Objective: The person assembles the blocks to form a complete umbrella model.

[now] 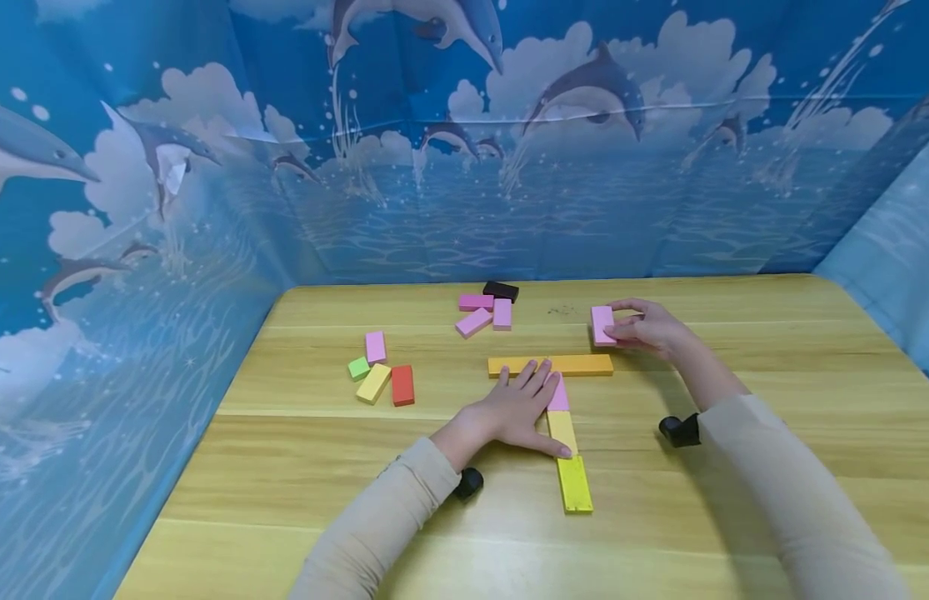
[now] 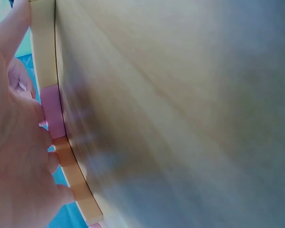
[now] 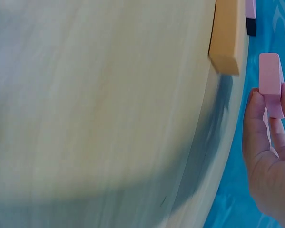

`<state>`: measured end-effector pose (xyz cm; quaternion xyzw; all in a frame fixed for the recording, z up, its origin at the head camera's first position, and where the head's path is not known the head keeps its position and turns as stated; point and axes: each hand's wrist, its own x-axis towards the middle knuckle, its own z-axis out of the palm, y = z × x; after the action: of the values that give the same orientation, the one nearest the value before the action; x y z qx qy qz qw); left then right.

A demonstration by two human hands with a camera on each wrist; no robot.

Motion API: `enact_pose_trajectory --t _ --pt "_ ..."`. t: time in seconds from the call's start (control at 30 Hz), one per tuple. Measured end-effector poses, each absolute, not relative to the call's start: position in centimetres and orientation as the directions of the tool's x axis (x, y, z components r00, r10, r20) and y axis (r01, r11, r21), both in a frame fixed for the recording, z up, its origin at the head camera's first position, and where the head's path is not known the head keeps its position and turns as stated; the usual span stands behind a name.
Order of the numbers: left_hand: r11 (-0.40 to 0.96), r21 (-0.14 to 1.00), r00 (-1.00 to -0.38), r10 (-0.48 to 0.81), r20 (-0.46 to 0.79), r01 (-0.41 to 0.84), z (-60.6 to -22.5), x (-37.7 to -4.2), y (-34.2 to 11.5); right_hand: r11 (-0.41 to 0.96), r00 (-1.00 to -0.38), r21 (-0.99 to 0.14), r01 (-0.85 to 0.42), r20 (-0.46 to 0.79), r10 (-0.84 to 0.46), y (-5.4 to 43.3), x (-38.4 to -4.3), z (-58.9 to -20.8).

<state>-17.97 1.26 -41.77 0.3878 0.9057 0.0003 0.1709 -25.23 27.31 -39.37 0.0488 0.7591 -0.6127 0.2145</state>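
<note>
My right hand (image 1: 650, 327) pinches a pink block (image 1: 602, 325) between thumb and fingers, beyond the right end of an orange bar (image 1: 582, 365). In the right wrist view this block (image 3: 270, 76) shows end-on in the grip. With fingers spread, my left hand (image 1: 511, 414) lies over a T-shaped layout. Its fingertips reach the orange bar and a pink block (image 1: 559, 398) below it, and its thumb lies across a pale yellow block (image 1: 563, 432). A bright yellow block (image 1: 575, 487) continues the column toward me.
Pink blocks (image 1: 501, 315) and a black block (image 1: 501, 290) lie at the table's back edge. On the left sit a red block (image 1: 402, 386), a yellow block (image 1: 373, 384), a green block (image 1: 358, 369) and another pink block (image 1: 375, 347). A dolphin-print curtain (image 1: 464, 217) hangs behind.
</note>
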Motion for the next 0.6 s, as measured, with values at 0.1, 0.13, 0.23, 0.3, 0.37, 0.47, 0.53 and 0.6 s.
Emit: enact_pose_trajectory --t 0.1,0.13,0.23,0.3,0.37,0.47,0.53,0.6 --pt "0.702 0.136 -0.644 0.700 -0.307 0.699 -41.7 -17.9 1.3 0.246 -0.903 -0.907 0.342 -0.389 -0.181 27.9 -25.0 -39.5" --pt "0.704 0.138 -0.646 0.699 -0.306 0.696 -41.7 -17.9 1.3 0.247 -0.904 -0.907 0.341 -0.388 -0.180 28.1 -25.0 -39.5" --pt "0.707 0.135 -0.650 0.696 -0.305 0.694 -41.5 -17.7 1.3 0.247 -0.903 -0.907 0.342 -0.390 -0.181 28.5 -24.8 -39.7" --pt "0.708 0.131 -0.651 0.695 -0.306 0.694 -41.4 -17.6 1.4 0.249 -0.903 -0.907 0.341 -0.389 -0.181 28.7 -24.7 -39.7" --pt "0.707 0.125 -0.650 0.694 -0.311 0.696 -41.3 -17.6 1.4 0.248 -0.902 -0.907 0.340 -0.389 -0.186 28.8 -24.6 -39.8" --pt "0.707 0.131 -0.645 0.693 -0.322 0.695 -41.2 -17.7 1.4 0.247 -0.901 -0.908 0.339 -0.389 -0.193 28.9 -24.5 -39.8" --pt "0.708 0.136 -0.642 0.693 -0.328 0.694 -41.2 -17.8 1.5 0.253 -0.900 -0.909 0.332 -0.385 -0.202 29.0 -24.5 -39.9" --pt "0.708 0.138 -0.640 0.692 -0.335 0.693 -41.2 -17.8 1.5 0.261 -0.900 -0.907 0.331 -0.387 -0.202 29.0 -24.5 -39.9"
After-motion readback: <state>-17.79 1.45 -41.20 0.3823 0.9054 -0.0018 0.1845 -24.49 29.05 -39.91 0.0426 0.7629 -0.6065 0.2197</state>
